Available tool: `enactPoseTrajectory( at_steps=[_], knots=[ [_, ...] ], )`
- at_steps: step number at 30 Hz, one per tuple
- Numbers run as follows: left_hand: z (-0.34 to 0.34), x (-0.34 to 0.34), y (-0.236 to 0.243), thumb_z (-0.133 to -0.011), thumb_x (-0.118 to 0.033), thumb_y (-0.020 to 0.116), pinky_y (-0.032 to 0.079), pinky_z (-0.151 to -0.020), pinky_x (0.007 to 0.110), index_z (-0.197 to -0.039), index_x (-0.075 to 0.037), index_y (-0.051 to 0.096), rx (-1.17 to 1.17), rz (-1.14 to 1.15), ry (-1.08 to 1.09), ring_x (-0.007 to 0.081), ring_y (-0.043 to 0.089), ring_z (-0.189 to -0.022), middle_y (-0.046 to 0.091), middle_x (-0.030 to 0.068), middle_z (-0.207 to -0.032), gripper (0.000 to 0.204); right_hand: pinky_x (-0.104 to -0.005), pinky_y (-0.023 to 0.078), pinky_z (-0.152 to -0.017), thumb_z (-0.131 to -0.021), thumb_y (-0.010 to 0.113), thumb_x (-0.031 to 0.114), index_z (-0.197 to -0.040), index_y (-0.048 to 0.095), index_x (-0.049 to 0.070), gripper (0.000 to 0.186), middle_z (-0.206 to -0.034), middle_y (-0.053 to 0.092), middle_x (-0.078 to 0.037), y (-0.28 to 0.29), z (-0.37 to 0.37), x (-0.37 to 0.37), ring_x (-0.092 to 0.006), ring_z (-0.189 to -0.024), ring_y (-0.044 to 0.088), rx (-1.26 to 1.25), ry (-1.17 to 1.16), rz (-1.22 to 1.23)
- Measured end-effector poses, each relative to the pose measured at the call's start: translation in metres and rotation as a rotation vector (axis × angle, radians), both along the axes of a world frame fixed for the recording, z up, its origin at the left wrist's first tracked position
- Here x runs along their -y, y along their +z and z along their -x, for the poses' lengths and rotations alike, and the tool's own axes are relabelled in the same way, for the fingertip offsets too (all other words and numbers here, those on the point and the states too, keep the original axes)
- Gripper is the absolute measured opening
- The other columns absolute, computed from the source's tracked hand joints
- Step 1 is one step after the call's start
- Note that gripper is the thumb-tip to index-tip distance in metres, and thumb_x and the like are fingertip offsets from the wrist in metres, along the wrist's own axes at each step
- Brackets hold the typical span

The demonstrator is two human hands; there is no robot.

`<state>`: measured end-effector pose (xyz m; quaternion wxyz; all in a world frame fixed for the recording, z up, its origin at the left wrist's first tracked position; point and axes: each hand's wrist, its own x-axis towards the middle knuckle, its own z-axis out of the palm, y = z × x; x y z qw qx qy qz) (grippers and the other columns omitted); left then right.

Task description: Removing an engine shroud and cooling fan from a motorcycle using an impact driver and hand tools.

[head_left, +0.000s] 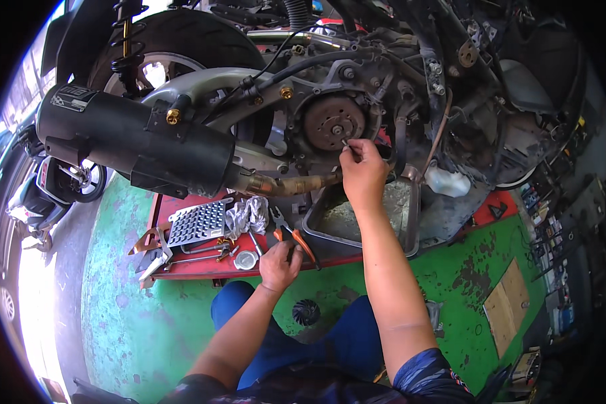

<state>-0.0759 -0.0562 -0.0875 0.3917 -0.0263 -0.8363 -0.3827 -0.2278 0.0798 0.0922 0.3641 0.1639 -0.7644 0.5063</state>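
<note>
My right hand (365, 174) reaches up to the scooter engine, thumb and fingers pinched on a small bolt-like metal piece (345, 142). Its tip sits at the lower edge of a round, rusty brown flywheel (333, 121), which has a nut at its centre. Most of the small piece is hidden by my fingers. Down at the front edge of the red stand, my left hand (281, 265) is closed with curled fingers; whatever is in it stays hidden. Beside it lie pliers with orange handles (296, 237) and a round whitish tin (245, 260).
A black exhaust muffler (138, 141) juts out at left, its pipe running below the flywheel. On the red stand (202, 269) lie a perforated metal plate (198, 223), a crumpled rag (248, 215) and wrenches. A metal drip tray (411, 222) stands under the engine. A black fan (306, 312) lies between my knees.
</note>
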Motion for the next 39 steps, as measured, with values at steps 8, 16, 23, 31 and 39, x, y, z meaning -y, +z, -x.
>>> enactPoseTrajectory(
  at_steps=[8,16,23,31,39],
  knots=[
    [-0.002,-0.002,0.003,-0.087,-0.014,0.069,0.046,-0.054,0.043,-0.084,-0.004,0.063,0.041,-0.027,-0.008,0.035,0.06,-0.061,0.059,0.0146,-0.067,0.012,-0.0323,0.056,-0.072,-0.087,0.071,0.008,-0.1,0.068,-0.004,0.018,-0.085,0.074,-0.016,-0.001,-0.001,0.003,-0.0225,-0.076,0.074,-0.081,-0.052,-0.078],
    [-0.002,-0.003,0.004,-0.087,-0.014,0.068,0.046,-0.055,0.043,-0.083,-0.005,0.062,0.032,-0.037,-0.005,0.0356,0.06,-0.061,0.058,0.0153,-0.067,0.012,-0.0411,0.056,-0.068,-0.089,0.069,0.015,-0.093,0.068,-0.002,0.018,-0.083,0.072,-0.02,0.002,-0.01,0.008,-0.0363,-0.076,0.072,-0.032,-0.078,-0.023],
    [-0.002,-0.004,0.007,-0.087,-0.014,0.069,0.045,-0.054,0.043,-0.082,-0.004,0.062,0.028,-0.039,0.002,0.0358,0.06,-0.061,0.058,0.0156,-0.066,0.013,-0.0409,0.053,-0.064,-0.092,0.068,0.02,-0.083,0.067,-0.003,0.025,-0.07,0.068,-0.018,0.005,-0.007,0.011,-0.0346,-0.067,0.07,-0.007,-0.185,-0.082],
    [-0.002,-0.004,0.006,-0.087,-0.014,0.069,0.046,-0.054,0.043,-0.082,-0.004,0.062,0.014,-0.05,0.004,0.0364,0.06,-0.06,0.058,0.0166,-0.067,0.013,-0.0515,0.051,-0.064,-0.096,0.06,0.024,-0.074,0.061,-0.002,0.035,-0.067,0.063,-0.025,0.005,-0.006,0.014,-0.0494,-0.067,0.061,-0.045,-0.279,-0.152],
    [-0.001,-0.003,0.004,-0.085,-0.015,0.07,0.049,-0.054,0.044,-0.083,-0.006,0.062,0.036,-0.01,0.02,0.0344,0.063,-0.064,0.061,0.0127,-0.071,0.012,-0.0554,0.05,-0.071,-0.093,0.061,0.029,-0.084,0.062,-0.001,0.031,-0.077,0.067,-0.027,0.013,-0.011,0.013,-0.0491,-0.077,0.065,0.137,-0.269,-0.283]
  ],
)
